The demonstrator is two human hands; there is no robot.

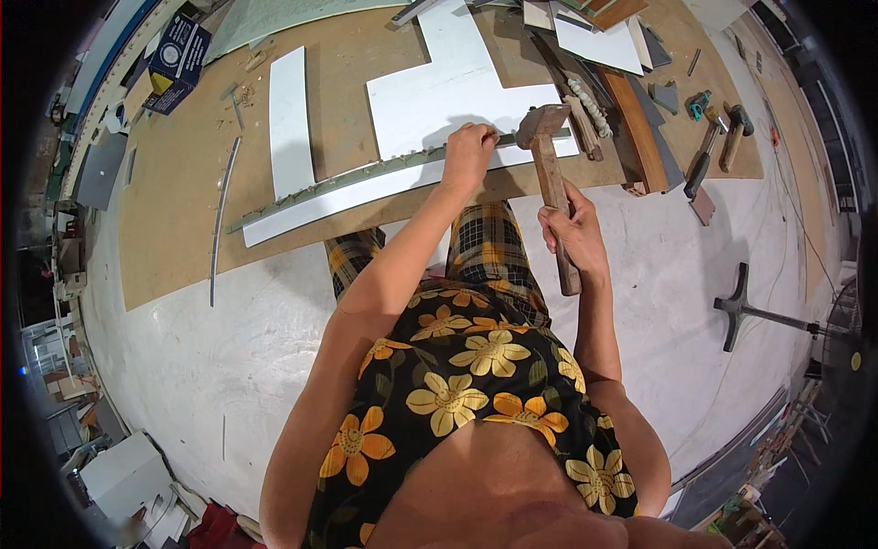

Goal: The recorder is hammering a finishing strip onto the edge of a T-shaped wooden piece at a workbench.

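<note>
In my right hand (578, 234) is a hammer (549, 169) with a wooden handle, its head raised by the far end of the handle. My left hand (467, 157) is closed in a pinch over a long dark green strip (366, 172); what its fingertips hold, if anything, is too small to make out. Along the strip run several small bits, possibly nails. Under it lies a narrow white board (311, 212), and a larger notched white panel (421, 105) adjoins it on the far side.
Left on the brown worktable (183, 206) lie a white board (290, 110), a thin rod (222, 210) and a dark blue box (176, 62). Wood offcuts (636, 128) pile up at the right, near another hammer (734, 137). A black stand base (734, 306) rests on the pale floor.
</note>
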